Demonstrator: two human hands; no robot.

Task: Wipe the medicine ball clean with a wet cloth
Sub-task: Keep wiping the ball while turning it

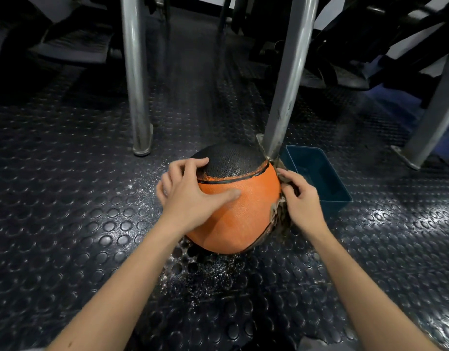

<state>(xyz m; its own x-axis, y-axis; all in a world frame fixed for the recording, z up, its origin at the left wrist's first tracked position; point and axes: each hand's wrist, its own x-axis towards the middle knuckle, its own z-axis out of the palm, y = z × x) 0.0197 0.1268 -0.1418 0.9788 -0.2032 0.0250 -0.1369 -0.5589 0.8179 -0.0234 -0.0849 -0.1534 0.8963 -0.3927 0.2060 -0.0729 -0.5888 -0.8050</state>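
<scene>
Medicine ball (240, 211), orange with a black textured cap: sat on the studded rubber floor (66, 198), at the foot of a steel post (284, 102). Left hand (190, 193): fingers spread over its upper left, thumb flat on the orange panel, bracing. Right hand (300, 198): fingers curled round a brownish cloth (279, 219), pressed to the ball's right flank. Blue tub (336, 206): just beyond that hand. Risk I logged: floor looked wet; a hard wipe could roll the ball into the tub.
</scene>
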